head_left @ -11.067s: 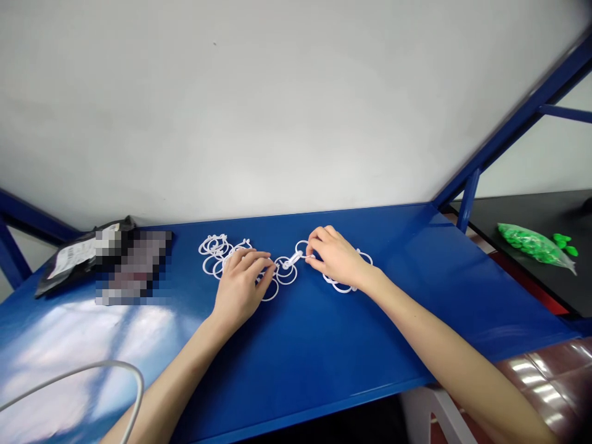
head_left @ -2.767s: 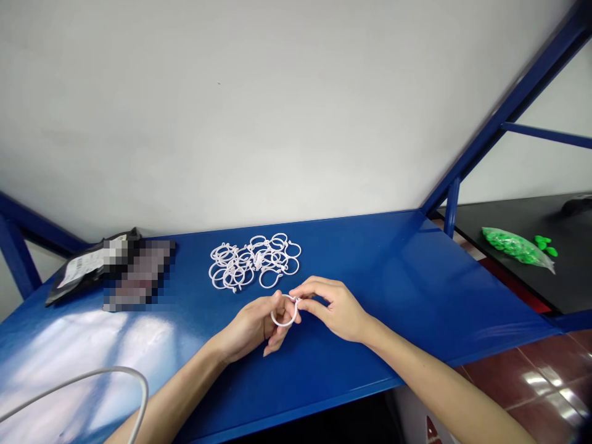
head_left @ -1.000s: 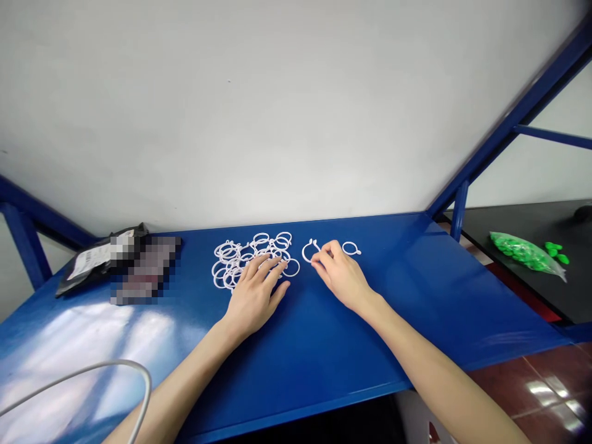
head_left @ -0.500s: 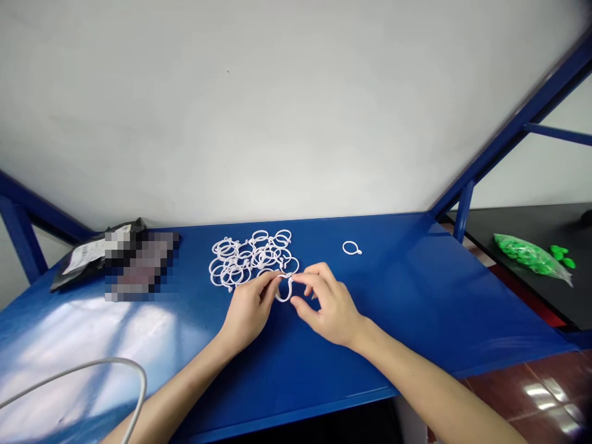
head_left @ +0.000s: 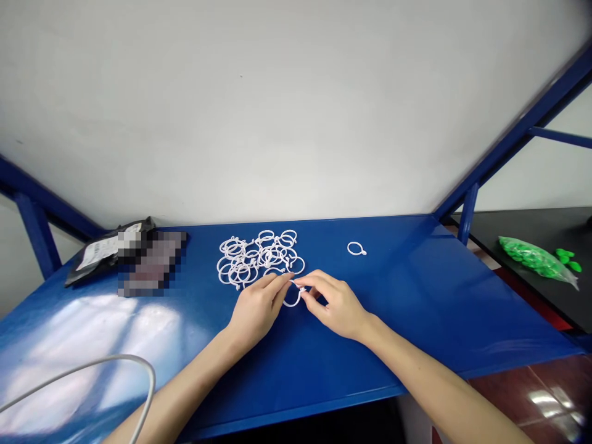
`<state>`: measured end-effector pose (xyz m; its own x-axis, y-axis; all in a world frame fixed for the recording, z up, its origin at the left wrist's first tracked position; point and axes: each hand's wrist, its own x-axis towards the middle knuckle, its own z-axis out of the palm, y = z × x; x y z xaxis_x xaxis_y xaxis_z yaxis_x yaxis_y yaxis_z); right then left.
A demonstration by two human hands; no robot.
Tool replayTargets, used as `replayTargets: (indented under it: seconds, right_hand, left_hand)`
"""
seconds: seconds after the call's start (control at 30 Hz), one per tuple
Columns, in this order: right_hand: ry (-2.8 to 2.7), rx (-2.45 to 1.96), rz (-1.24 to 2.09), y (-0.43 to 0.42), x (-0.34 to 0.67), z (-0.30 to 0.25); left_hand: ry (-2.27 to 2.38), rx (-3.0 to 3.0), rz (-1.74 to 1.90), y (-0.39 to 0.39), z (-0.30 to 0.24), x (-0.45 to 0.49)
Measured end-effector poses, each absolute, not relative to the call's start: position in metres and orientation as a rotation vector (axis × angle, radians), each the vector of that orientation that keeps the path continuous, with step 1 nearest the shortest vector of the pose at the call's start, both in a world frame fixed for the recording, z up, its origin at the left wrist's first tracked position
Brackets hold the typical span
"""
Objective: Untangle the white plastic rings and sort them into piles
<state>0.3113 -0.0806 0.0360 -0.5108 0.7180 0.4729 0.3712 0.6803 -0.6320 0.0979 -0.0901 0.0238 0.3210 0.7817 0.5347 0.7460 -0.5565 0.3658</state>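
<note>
Between my hands is a white curtain ring (head_left: 292, 304), a thin loop with a small knob on its right side. My left hand (head_left: 256, 307) pinches its upper left edge; the fingertips hide that part. On the knob side, the thumb and forefinger of my right hand (head_left: 338, 307) close on the ring. Just beyond my left fingers lies a loose pile of similar white rings (head_left: 240, 271), several overlapping. Farther right, one single white ring (head_left: 356, 248) lies flat by itself on the blue table (head_left: 407, 277).
A black plastic mailing bag (head_left: 97, 256) and a blurred-out packet (head_left: 155, 265) lie at the left. A pale cable (head_left: 92, 364) loops over the front left. On a black table at the right sits a clear bag of green pieces (head_left: 531, 259). Blue frame bars (head_left: 469, 213) rise beside it.
My right thumb and forefinger have come together on the ring's knob side; before, they were apart. The view has shifted slightly, moving everything a little rightward.
</note>
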Motion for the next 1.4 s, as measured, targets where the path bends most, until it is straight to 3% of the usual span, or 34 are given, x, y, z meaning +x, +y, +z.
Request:
replayTargets:
  seconds: [0.57, 0.93, 1.07, 1.2, 1.4]
  right_hand:
    - [-2.103, -0.810, 0.524, -0.077, 0.312, 0.041]
    - [-1.824, -1.793, 0.090, -0.014, 0.391, 0.042]
    - [-1.890, -1.941, -0.163, -0.006, 0.407, 0.037]
    - [-1.950, -1.724, -0.315, -0.016, 0.386, 0.033]
    - [-2.392, -1.208, 0.040, -0.041, 0.328, 0.024]
  left_hand:
    - [1.582, 2.364, 1.113, -0.083, 0.032, 0.091]
    - [1.615, 2.484, 1.010, -0.072, 0.025, 0.082]
    - [1.581, 2.539, 0.993, -0.073, 0.022, 0.083]
    - [1.536, 2.547, 1.032, -0.074, 0.024, 0.085]
    - [1.514, 2.542, 1.047, -0.074, 0.026, 0.087]
